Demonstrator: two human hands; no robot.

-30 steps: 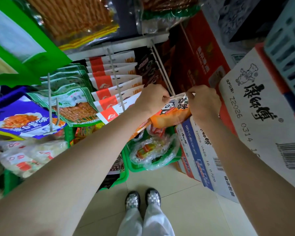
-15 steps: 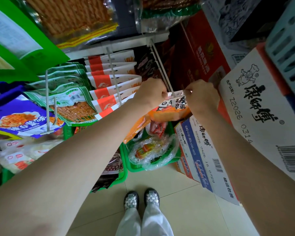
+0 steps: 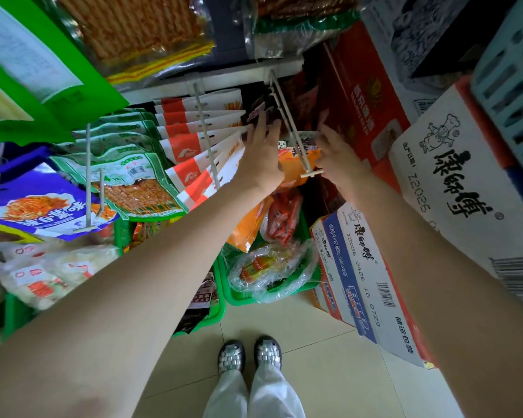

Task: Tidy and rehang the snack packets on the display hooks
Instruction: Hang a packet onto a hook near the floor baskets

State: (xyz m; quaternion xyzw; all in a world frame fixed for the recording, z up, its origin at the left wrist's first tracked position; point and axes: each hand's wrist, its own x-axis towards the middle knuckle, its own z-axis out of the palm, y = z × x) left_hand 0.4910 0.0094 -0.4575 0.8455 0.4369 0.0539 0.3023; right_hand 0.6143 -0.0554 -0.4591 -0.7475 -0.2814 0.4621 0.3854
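The left hand (image 3: 261,152) has let go, fingers straight, reaching toward the dark packets (image 3: 261,111). The orange panda packet (image 3: 296,156) now hangs on the white display hook (image 3: 293,131). The right hand (image 3: 337,155), apparently also relaxed, rests beside it: rehung.

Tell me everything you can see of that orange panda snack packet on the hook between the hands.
The orange glossy plastic snack packet has a white top strip with a panda face and dark lettering. It hangs threaded on the white double-wire display hook, near its crossbar tip. The left hand covers its left edge; the right hand sits at its right. Whether either touches it is unclear.
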